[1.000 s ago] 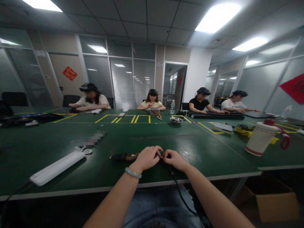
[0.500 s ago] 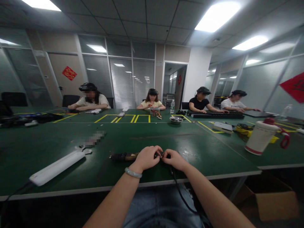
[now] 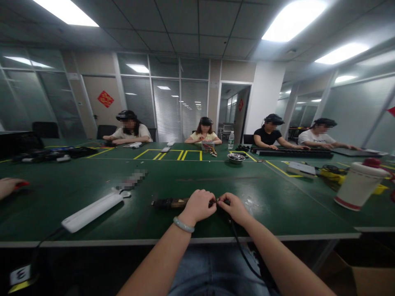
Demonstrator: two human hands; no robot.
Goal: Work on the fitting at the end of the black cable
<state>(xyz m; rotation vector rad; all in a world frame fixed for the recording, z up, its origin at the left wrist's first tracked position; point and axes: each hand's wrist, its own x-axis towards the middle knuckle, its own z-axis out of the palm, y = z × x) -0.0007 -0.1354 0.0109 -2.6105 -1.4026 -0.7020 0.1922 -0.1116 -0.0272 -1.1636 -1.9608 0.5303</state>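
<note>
A dark cylindrical tool [image 3: 177, 203] with a black grooved end and a brown body lies across the near part of the table. My left hand [image 3: 199, 207], wearing a pale bangle [image 3: 184, 225] at the wrist, curls over its right end, with the fingers closed on it. Close beside, my right hand [image 3: 234, 209] pinches the end of a black cable [image 3: 236, 234], which hangs over the table edge to my lap. A tiny brass-coloured part [image 3: 218, 200] shows at the right fingertips. My fingers hide whether tool and cable are joined.
A white power strip [image 3: 92, 211] lies to the left, and another person's hand [image 3: 10, 187] holds something red at the far left. On the right stands a white flask [image 3: 358, 185]. Farther back are a metal bowl [image 3: 236, 158] and several seated people across the green table [image 3: 148, 176].
The view has turned a little left, so things appear farther right. Another person's hand has come into view at the left edge. My hands keep nearly the same hold.
</note>
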